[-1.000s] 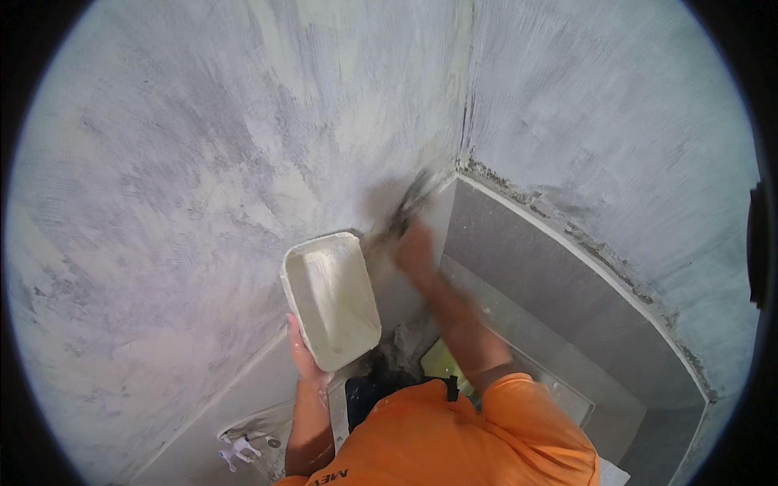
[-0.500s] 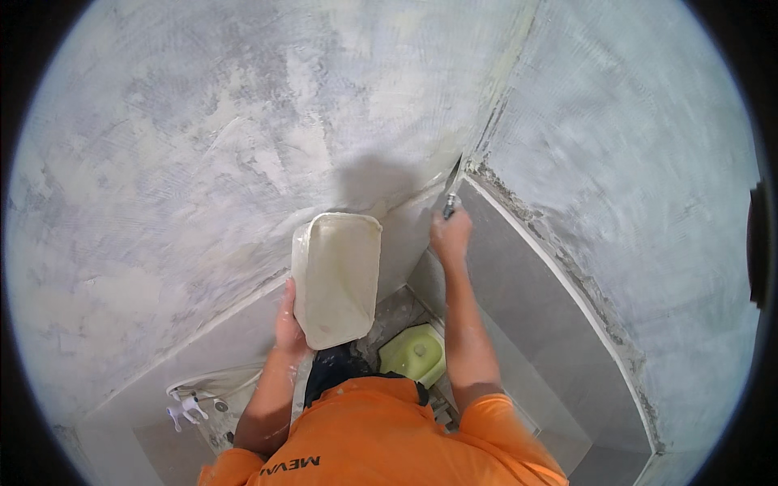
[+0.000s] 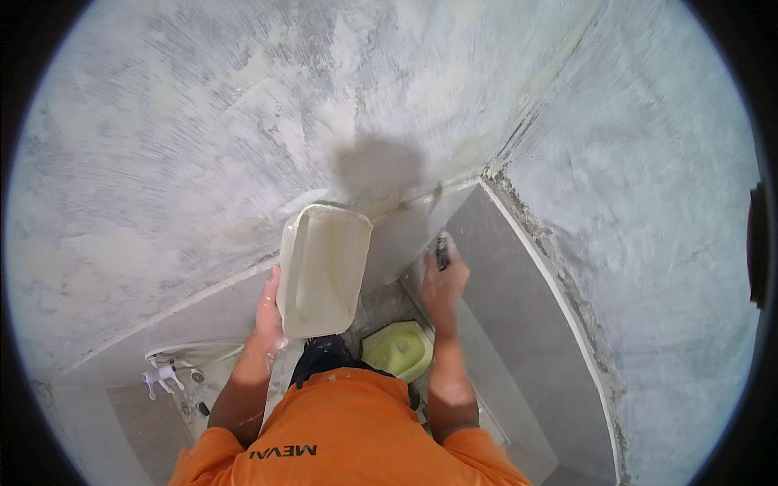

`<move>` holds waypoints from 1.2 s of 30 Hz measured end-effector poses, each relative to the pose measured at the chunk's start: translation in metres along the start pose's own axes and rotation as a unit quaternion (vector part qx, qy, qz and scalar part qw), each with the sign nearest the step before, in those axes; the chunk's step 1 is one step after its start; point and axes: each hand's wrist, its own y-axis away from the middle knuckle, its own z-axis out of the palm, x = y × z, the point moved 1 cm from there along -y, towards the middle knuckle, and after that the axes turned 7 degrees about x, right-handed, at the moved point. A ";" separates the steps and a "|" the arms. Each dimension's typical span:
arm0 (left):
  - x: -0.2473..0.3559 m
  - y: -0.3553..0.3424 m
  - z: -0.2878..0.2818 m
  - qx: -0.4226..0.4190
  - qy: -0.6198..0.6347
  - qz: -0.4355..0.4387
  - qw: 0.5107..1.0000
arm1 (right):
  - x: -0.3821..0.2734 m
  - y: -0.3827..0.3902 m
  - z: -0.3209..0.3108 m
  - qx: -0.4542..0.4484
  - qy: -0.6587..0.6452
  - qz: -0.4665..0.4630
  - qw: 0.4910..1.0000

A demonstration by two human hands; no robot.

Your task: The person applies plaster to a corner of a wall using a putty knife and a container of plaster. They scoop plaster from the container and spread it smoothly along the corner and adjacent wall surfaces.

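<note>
A rectangular off-white plastic tub [image 3: 326, 271], smeared inside with pale plaster, is tilted in front of my body. My left hand [image 3: 270, 312] grips it from its left side, with the thumb side against the wall of the tub. To the right, my right hand [image 3: 445, 279] is closed around the dark handle of a putty knife [image 3: 442, 253]. The knife's blade is smeared by motion and hard to make out against the grey tile. The hand is apart from the wall, below the corner.
Patchily plastered walls [image 3: 186, 154] meet at a corner above a band of grey tiles [image 3: 510, 267]. A pale ledge with rough mortar [image 3: 559, 271] edges the tiles on the right. Below are a green basin-like thing [image 3: 399, 351] and, at left, a white tap [image 3: 163, 377] with a hose.
My right hand has drawn the putty knife back from the wall corner, down toward me. The tub in my left hand has shifted slightly left, and the view has moved a little.
</note>
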 end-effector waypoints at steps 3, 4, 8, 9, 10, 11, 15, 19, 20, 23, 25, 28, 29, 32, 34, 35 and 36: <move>0.002 0.012 -0.004 0.015 -0.038 0.055 0.998 | -0.001 -0.024 0.015 0.149 -0.081 -0.162 0.972; 0.003 0.014 -0.004 0.027 -0.051 0.057 0.997 | -0.010 -0.026 0.023 0.181 -0.057 -0.129 0.973; 0.003 0.022 -0.032 0.054 -0.039 0.081 0.994 | -0.019 -0.003 0.099 0.051 -0.003 -0.041 0.998; 0.005 0.027 -0.033 0.056 -0.043 0.083 0.994 | -0.001 0.018 0.120 0.060 0.032 -0.124 0.990; 0.009 0.033 -0.036 0.058 -0.038 0.085 0.994 | 0.002 0.038 0.121 0.024 0.005 -0.089 0.996; 0.013 0.036 -0.038 0.058 -0.035 0.085 0.994 | 0.002 0.056 0.117 -0.007 -0.023 -0.053 0.998; 0.011 0.027 -0.049 0.130 -0.057 0.066 0.988 | 0.025 0.065 0.058 -0.092 0.109 -0.070 0.987; 0.016 0.021 -0.032 0.061 -0.075 0.054 0.994 | 0.026 0.022 0.013 -0.025 0.007 0.013 1.000; 0.020 0.024 -0.023 0.047 -0.089 0.065 0.993 | 0.022 0.009 0.012 -0.017 0.001 0.017 1.000; 0.021 0.020 -0.021 0.020 -0.065 0.056 0.996 | 0.003 -0.027 0.004 0.039 -0.190 -0.011 0.981; 0.022 0.021 -0.025 0.015 -0.051 0.060 0.997 | -0.013 -0.041 0.005 -0.097 -0.353 -0.019 0.930; 0.022 0.031 -0.027 0.023 -0.028 0.089 0.995 | 0.001 -0.066 0.026 -0.163 -0.340 -0.025 0.926; 0.023 0.034 -0.028 0.034 -0.018 0.110 0.993 | 0.006 -0.075 0.033 -0.163 -0.343 -0.027 0.925; 0.021 0.033 -0.043 0.031 -0.012 0.109 0.994 | 0.028 -0.101 0.050 -0.166 -0.271 -0.013 0.948; 0.018 0.029 -0.045 0.051 -0.030 0.109 0.992 | 0.053 -0.112 0.050 -0.190 -0.248 -0.016 0.950; 0.016 0.030 -0.045 0.069 -0.049 0.115 0.990 | 0.064 -0.103 0.046 -0.193 -0.245 -0.013 0.950; 0.016 0.029 -0.042 0.065 -0.043 0.120 0.990 | 0.070 -0.094 0.041 -0.174 -0.185 0.036 0.967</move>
